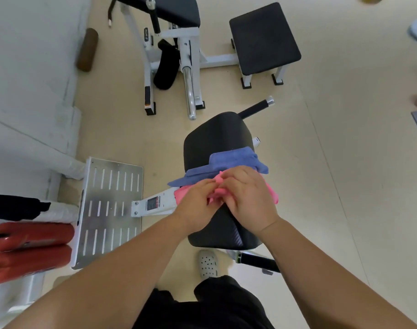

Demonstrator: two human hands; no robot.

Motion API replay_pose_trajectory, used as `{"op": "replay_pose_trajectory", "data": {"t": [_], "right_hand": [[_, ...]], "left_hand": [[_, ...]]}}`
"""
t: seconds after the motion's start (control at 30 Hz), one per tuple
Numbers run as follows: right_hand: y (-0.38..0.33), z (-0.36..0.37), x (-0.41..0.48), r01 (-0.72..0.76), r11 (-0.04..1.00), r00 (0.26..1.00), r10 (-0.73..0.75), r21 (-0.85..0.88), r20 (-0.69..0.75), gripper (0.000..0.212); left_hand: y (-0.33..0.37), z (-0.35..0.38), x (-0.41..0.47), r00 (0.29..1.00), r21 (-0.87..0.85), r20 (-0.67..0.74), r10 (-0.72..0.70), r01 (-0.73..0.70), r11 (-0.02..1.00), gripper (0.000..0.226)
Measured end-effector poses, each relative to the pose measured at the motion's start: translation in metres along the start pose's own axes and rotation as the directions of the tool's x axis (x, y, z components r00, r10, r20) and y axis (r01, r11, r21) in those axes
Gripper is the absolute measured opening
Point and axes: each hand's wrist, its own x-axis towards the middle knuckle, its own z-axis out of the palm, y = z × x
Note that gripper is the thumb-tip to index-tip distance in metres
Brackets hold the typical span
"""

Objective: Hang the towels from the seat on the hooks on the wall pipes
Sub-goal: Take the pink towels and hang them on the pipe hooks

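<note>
Room: gym with a pale beige floor and a white wall down the left, seen from above through a wide lens.
Seat: black padded seat [214, 136] dead centre, its long axis running from the person's legs straight away.
Blue towel: blue towel [228, 160] lies crosswise on the seat, long axis left to right, its left end poking past the seat edge.
Pink towel: pink towel [272, 193] lies just nearer than the blue one and touches it. It's also crosswise, with an end showing on each side of the seat.
Left hand: left hand [198, 200] has its fingers curled into the bunched pink fabric, gripping it.
Right hand: right hand [247, 195] does the same right beside it, fingers tucked into the pink towel, and the 2 hands touch.
Hidden: the hands cover the pink towel's middle, so its folds are hard to make out. The wrists cover part of the seat's near end.
Around: slotted metal footplate [110, 205] to the left, 2 blurry red cylinders [29, 236] at the left edge, and a black stool [264, 39] further off.
</note>
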Motion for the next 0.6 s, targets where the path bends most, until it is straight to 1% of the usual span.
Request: {"op": "replay_pose_trajectory", "data": {"t": [0.03, 0.07, 0.13, 0.17, 0.23, 0.3, 0.4, 0.5, 0.6], "right_hand": [[-0.006, -0.005, 0.002, -0.001, 1.0, 1.0, 0.002, 0.017, -0.029, 0.007], [-0.011, -0.011, 0.004, -0.004, 0.999, 0.998, 0.007, 0.036, -0.06, 0.008], [-0.02, -0.021, 0.007, -0.025, 0.996, 0.995, 0.033, 0.081, -0.094, 0.018], [-0.024, -0.027, 0.01, -0.033, 0.995, 0.995, 0.042, 0.099, -0.096, 0.023], [-0.033, -0.037, 0.017, -0.008, 0.993, 0.996, 0.018, 0.114, -0.088, 0.028], [-0.041, -0.045, 0.027, 0.063, 0.991, 0.995, -0.054, 0.114, -0.084, 0.03], [-0.062, -0.05, 0.05, 0.162, 0.973, 0.985, -0.149, 0.166, -0.086, 0.039], [-0.097, -0.05, 0.075, 0.163, 0.953, 0.986, -0.162, 0.257, -0.026, 0.05], [-0.141, -0.045, 0.101, 0.117, 0.929, 0.988, -0.146, 0.351, 0.056, 0.054]], "left_hand": [[0.007, -0.006, -0.003, 0.999, -0.039, -0.051, -0.008, 0.006, 0.999, 0.011], [0.012, -0.011, -0.006, 0.994, -0.077, -0.104, -0.018, 0.01, 0.997, 0.017], [0.018, -0.025, -0.016, 0.981, -0.081, -0.196, -0.003, -0.013, 0.997, 0.02], [0.023, -0.034, -0.021, 0.976, -0.075, -0.215, -0.021, 0.005, 0.997, 0.019], [0.031, -0.054, -0.033, 0.973, -0.103, -0.207, -0.105, 0.085, 0.991, 0.023], [0.033, -0.076, -0.048, 0.97, -0.16, -0.192, -0.15, 0.119, 0.98, 0.03], [0.029, -0.116, -0.073, 0.952, -0.221, -0.242, -0.188, 0.134, 0.966, 0.03], [0.018, -0.153, -0.108, 0.915, -0.279, -0.302, -0.268, 0.184, 0.943, 0.025], [0.003, -0.184, -0.153, 0.86, -0.244, -0.388, -0.332, 0.252, 0.937, 0.023]]}}
